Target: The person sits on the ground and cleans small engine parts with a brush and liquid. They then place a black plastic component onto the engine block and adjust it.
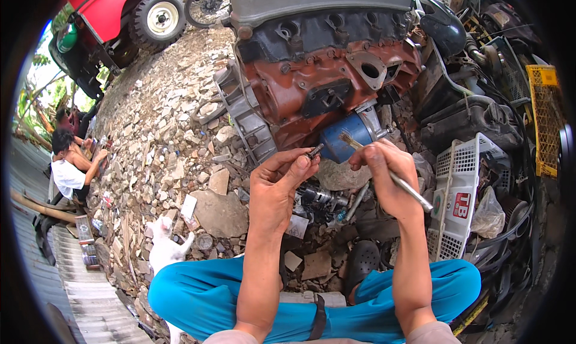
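Fingers (297,169) of the left hand (273,182): closed on a small, dark, slender metal part (315,151), held just left of a blue cylindrical canister (335,142) | right hand (389,171): a long, thin-handled brush (410,190) is gripped, bristles pointed toward the part | both hands raised before a red-brown and black metal engine (270,95), over stony ground (159,110).

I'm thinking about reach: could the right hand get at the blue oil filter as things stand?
Probably yes: the right hand looks close to the blue oil filter, with only the brush in its grip showing between them.
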A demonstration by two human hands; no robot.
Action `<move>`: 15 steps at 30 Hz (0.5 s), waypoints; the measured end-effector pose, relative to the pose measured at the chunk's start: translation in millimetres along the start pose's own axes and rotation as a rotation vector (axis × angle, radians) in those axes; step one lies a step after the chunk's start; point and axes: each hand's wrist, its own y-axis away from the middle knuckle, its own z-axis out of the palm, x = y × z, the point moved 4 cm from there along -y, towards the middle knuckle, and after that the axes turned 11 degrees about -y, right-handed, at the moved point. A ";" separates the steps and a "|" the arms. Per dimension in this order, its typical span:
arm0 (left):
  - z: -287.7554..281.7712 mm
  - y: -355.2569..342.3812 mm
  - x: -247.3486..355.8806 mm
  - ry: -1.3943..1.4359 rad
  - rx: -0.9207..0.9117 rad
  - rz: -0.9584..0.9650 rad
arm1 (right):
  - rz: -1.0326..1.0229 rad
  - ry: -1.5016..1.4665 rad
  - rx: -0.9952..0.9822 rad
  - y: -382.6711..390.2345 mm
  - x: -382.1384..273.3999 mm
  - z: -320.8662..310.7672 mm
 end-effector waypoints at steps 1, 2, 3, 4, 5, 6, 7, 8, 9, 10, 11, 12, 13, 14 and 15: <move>0.3 -0.4 1.0 -0.015 0.010 0.015 | 0.074 -0.132 0.009 2.2 1.7 -2.2; 0.8 0.2 1.0 -0.030 0.020 0.030 | 0.066 -0.238 -0.009 3.1 -2.3 0.3; 1.4 0.9 -0.2 -0.042 0.031 0.044 | 0.059 -0.343 -0.029 3.8 -7.4 4.0; 1.5 1.0 -1.5 -0.028 0.034 0.037 | 0.051 -0.446 -0.049 4.4 -11.2 7.3; 1.4 0.8 -2.8 -0.014 0.036 0.030 | 0.062 -0.426 -0.082 5.5 -10.4 10.3; 0.2 1.4 -3.0 -0.004 0.040 0.020 | 0.017 -0.284 -0.064 4.0 -8.6 9.4; 0.0 1.8 -2.4 -0.008 0.034 0.014 | -0.027 -0.142 -0.046 0.7 -5.8 7.6; 0.1 2.2 -1.5 -0.012 0.029 0.007 | -0.069 0.000 -0.027 -0.5 -5.0 5.4; 0.7 1.6 0.0 -0.013 0.023 0.006 | -0.033 -0.085 -0.002 -0.7 -3.0 0.5; 1.2 1.5 0.1 -0.025 0.024 0.005 | -0.020 -0.198 -0.019 -0.5 -5.3 0.8; 1.9 1.7 -0.6 -0.037 0.026 0.003 | -0.006 -0.310 -0.037 1.1 -9.8 1.5; 3.4 2.2 -1.8 -0.047 0.026 0.001 | 0.008 -0.419 -0.055 3.5 -13.1 1.8; 4.3 2.4 -2.1 -0.049 0.027 0.006 | 0.000 -0.432 -0.088 4.4 -15.8 5.0; 5.1 2.6 -2.3 -0.051 0.028 0.010 | -0.015 -0.342 -0.079 3.5 -15.2 3.0; 5.0 3.2 -2.5 -0.057 0.032 0.011 | -0.027 -0.256 -0.068 3.2 -12.8 1.7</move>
